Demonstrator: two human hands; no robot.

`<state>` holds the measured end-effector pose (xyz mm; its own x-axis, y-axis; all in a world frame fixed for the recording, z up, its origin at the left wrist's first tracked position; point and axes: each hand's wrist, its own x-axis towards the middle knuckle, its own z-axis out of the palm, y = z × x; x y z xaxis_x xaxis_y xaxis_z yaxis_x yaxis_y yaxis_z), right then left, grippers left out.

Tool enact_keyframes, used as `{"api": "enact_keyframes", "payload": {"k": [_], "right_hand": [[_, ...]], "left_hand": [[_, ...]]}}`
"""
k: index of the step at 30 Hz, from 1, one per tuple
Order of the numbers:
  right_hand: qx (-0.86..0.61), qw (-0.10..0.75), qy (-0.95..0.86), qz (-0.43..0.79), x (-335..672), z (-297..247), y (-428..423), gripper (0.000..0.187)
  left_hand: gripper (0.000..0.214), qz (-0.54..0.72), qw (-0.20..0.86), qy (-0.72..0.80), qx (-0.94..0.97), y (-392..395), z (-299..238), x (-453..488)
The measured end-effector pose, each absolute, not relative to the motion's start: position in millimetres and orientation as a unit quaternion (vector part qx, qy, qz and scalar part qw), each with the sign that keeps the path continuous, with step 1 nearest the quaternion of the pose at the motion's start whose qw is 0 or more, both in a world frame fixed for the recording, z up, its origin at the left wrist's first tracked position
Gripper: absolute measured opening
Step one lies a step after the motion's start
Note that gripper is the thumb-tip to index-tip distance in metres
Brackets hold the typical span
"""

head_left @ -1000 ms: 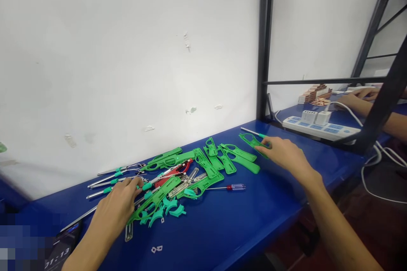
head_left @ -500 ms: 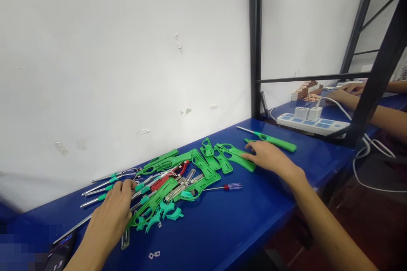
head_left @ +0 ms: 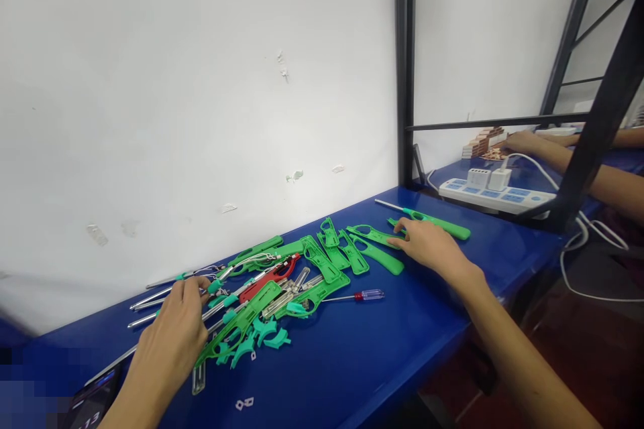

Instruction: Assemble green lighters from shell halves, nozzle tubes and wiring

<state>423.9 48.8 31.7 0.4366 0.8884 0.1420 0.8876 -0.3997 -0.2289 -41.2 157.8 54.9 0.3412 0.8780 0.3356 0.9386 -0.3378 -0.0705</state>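
Observation:
My left hand (head_left: 176,325) is closed, its fingers pinching a metal lighter tube (head_left: 231,269) with a teal part and white wires, over the left side of the pile. Several similar tubes lie under and beside it. My right hand (head_left: 431,247) has thumb and fingers on the end of a green lighter handle half (head_left: 371,235). Another green handle half (head_left: 378,257) lies just below that one. Teal triggers (head_left: 276,339), clear fluid tanks (head_left: 284,296) and a red handle piece (head_left: 269,281) are in the pile between my hands.
A screwdriver (head_left: 369,295) lies in front of the pile. Behind my right hand rests a long green lighter (head_left: 440,222). A phone (head_left: 95,399) is at lower left. Beyond the black frame (head_left: 405,67) are a power strip (head_left: 496,198) and another person's arms (head_left: 548,151).
My left hand has shifted slightly, and the wired tube end now shows higher over the pile. Near my right hand, the upper green handle half has separated from the one below.

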Motion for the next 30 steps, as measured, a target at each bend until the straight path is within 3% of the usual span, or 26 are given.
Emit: {"api": "enact_keyframes", "payload": {"k": [8,19,25,30], "right_hand": [[-0.758,0.106,-0.644,0.016,392,40,31,0.037],[-0.772,0.064,-0.632,-0.028,380,44,29,0.036],[-0.777,0.077,-0.623,-0.053,367,45,36,0.025],[-0.778,0.073,-0.624,-0.019,351,36,48,0.028]], "left_hand": [[0.037,-0.137,0.120,-0.560,-0.808,154,57,-38],[0.037,-0.154,0.107,-0.540,-0.821,159,53,-41],[0.036,-0.155,0.107,-0.539,-0.821,157,54,-40],[0.032,-0.156,0.115,-0.537,-0.821,154,55,-37]]}}
